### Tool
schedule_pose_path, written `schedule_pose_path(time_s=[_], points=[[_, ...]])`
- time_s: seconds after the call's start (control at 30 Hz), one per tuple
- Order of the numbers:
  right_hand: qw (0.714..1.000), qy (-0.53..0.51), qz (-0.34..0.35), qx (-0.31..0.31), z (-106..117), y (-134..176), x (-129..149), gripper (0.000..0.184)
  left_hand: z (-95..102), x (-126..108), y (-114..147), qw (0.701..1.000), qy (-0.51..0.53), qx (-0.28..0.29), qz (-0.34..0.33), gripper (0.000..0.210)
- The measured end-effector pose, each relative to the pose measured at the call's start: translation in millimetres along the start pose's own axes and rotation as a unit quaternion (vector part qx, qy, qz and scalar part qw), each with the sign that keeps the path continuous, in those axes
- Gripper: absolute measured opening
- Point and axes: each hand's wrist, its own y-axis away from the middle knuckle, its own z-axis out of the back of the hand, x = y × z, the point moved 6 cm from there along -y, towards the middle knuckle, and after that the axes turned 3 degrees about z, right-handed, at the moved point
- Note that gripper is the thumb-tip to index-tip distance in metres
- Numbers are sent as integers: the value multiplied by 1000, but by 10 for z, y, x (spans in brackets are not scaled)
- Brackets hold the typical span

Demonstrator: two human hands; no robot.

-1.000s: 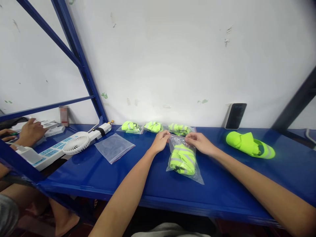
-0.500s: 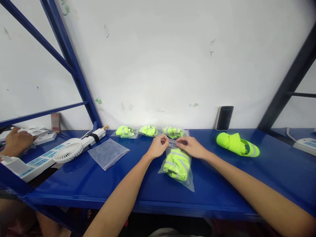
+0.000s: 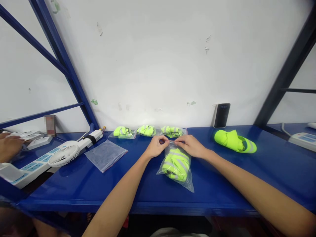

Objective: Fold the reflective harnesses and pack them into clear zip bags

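Note:
A clear zip bag [image 3: 189,181] lies on the blue table, its top edge toward the wall. Inside it is a folded neon-yellow reflective vest [image 3: 175,164] with silver stripes. My left hand [image 3: 158,145] pinches the left part of the bag's top edge. On the right part, my right hand [image 3: 189,144] pinches the same edge, thumb and fingers together. Behind my hands sit three bagged yellow bundles, the nearest being a bagged vest [image 3: 172,131]. To the right lies a loosely rolled yellow vest [image 3: 234,141] without a bag.
Flat clear bags [image 3: 106,155] lie left of my arms. Beyond them are a white handheld fan [image 3: 64,155] and a long power strip [image 3: 32,168]. A black-faced device [image 3: 221,115] leans on the wall. Another person's hand [image 3: 10,146] is at far left, past the blue frame [image 3: 70,75].
My fingertips have come slightly closer together along the bag's top edge. The other person's hand has shifted left. The whole view has moved a little.

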Motion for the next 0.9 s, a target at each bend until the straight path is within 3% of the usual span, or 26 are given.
schedule_pose_path(time_s=[0.17, 0.33, 0.53, 0.9], points=[[1000, 4, -6, -20, -24, 19, 18, 25, -88, -15, 19, 999, 50, -12, 14, 12], [999, -5, 9, -34, -96, 44, 64, 24, -174, 28, 25, 995, 94, 9, 28, 18], [998, -7, -14, -57, -98, 48, 37, 23, -100, 53, 6, 996, 76, 10, 39, 22], [999, 8, -30, -43, -100, 34, -38, 19, -82, 112, -7, 993, 97, 33, 63, 24]])
